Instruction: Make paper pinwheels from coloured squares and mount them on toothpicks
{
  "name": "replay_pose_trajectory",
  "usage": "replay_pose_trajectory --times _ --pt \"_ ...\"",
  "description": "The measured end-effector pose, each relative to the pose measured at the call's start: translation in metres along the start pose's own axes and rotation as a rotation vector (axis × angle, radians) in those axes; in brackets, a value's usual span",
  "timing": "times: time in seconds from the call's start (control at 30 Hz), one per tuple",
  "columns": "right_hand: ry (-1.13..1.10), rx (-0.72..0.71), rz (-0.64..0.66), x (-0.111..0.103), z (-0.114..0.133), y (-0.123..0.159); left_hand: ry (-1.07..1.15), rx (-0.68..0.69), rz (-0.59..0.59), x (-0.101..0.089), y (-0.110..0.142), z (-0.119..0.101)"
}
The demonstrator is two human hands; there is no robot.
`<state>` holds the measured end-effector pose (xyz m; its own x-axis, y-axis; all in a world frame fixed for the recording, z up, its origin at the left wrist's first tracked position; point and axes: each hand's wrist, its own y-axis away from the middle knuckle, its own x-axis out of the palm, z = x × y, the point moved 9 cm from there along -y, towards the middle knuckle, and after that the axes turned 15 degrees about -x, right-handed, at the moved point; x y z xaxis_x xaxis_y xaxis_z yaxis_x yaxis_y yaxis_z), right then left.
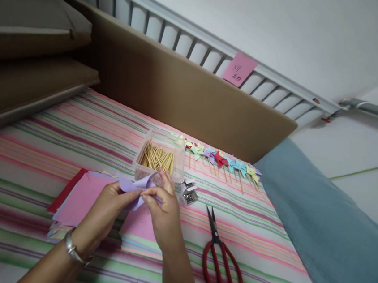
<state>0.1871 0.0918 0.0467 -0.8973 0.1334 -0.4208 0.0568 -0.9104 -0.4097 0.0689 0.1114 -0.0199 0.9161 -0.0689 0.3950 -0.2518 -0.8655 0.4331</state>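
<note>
In the head view, holding a purple paper (143, 182) with both hands, near the centre of the frame, in a curled and partly folded shape. Gripping its left part with thumb and fingers of the left hand (111, 201); pinching its right part with thumb and fingertips of the right hand (165, 204). Wearing a silver bracelet (70, 248) on the left wrist, at lower left. On the striped cloth (115, 131), with a stack of coloured paper (76, 201) just beside the left hand, and a smaller pile with pink top (139, 224) below, between the forearms. Behind the hands, with a clear box (179, 167) full of wooden sticks (155, 156); just beside, with a small case of metal pieces (189, 198). At lower right of centre, with red-handled scissors (215, 238), blades slightly apart. Farther, right of centre, with a row of pinwheels (221, 159) along the brown board (181, 86).
</note>
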Motion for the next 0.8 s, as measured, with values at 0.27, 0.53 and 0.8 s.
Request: replay_pose_trajectory --times 0.27,0.53,0.8 --pt "-0.026 0.037 -0.003 -0.001 -0.008 0.002 0.002 -0.018 0.04 0.004 0.003 -0.001" --pt "0.074 -0.04 -0.02 -0.006 0.003 0.0 0.013 -0.013 0.034 0.004 0.002 -0.001" --pt "0.063 -0.061 0.011 -0.004 0.005 0.0 0.035 0.007 0.018 0.003 0.004 -0.006"
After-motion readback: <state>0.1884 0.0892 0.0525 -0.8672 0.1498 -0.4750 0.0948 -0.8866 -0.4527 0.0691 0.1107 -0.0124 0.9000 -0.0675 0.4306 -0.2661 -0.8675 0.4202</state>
